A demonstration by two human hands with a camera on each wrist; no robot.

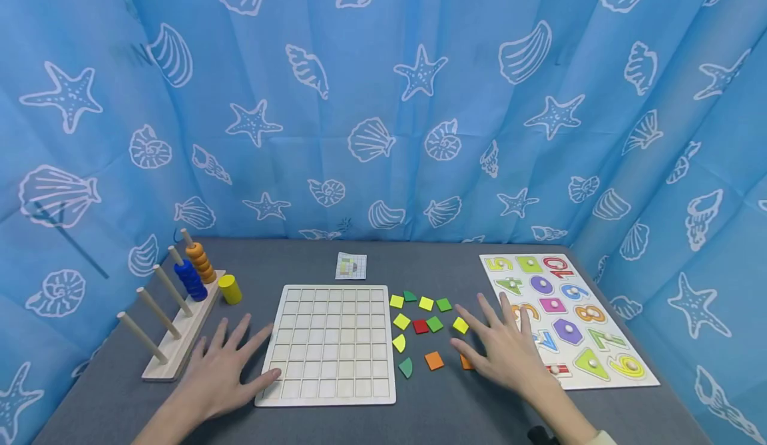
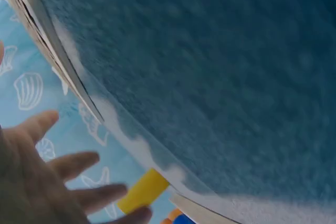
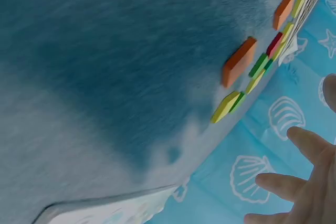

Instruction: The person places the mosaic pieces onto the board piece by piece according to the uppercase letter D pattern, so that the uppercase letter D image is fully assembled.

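Observation:
My left hand [image 1: 218,375] is spread with straight fingers, its thumb tip over the left edge of a white grid board [image 1: 329,345]. Nothing is in its grasp. In the left wrist view its fingers overlap a yellow cylinder [image 2: 144,191]. On the other side, my right hand [image 1: 509,348] is spread and holds nothing. Its fingers reach around a yellow square tile [image 1: 460,325], and an orange tile [image 1: 467,362] lies partly hidden beneath it. Between board and right hand lie several small tiles, among them a red tile [image 1: 421,326], an orange tile [image 1: 434,360] and a green quarter-round tile [image 1: 405,368].
At the left stands a wooden peg rack [image 1: 180,338] with blue rings [image 1: 190,280] and orange rings [image 1: 200,263]. A number and shape puzzle board [image 1: 599,365] lies at the right. Behind the grid is a small patterned card [image 1: 351,266]. A blue shell-print curtain [image 1: 383,185] encloses the table.

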